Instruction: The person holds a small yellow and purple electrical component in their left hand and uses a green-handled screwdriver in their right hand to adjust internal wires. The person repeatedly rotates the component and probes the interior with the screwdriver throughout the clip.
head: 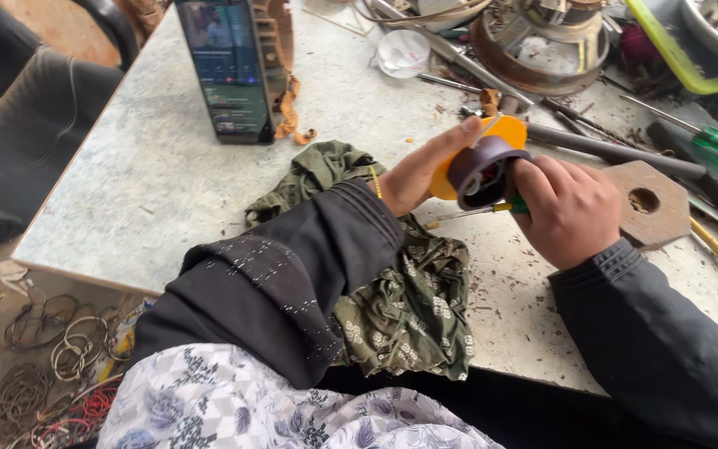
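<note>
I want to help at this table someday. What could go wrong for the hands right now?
1. The right hand holds a screwdriver pointed toward the left hand behind the yellow spool; a slip could jab the fingers.
2. The spool is gripped in the air, not braced on the table, so it could twist or drop.
3. The phone is propped upright at the table's edge; a bump might topple it.

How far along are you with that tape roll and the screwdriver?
Done: nothing finished shows. In hand: the left hand holds the orange-sided tape roll above the green cloth, while the right hand grips a screwdriver beneath it. Whether any tape is pulled off, I cannot tell. Left: tools and scraps lie scattered over the table.
</note>
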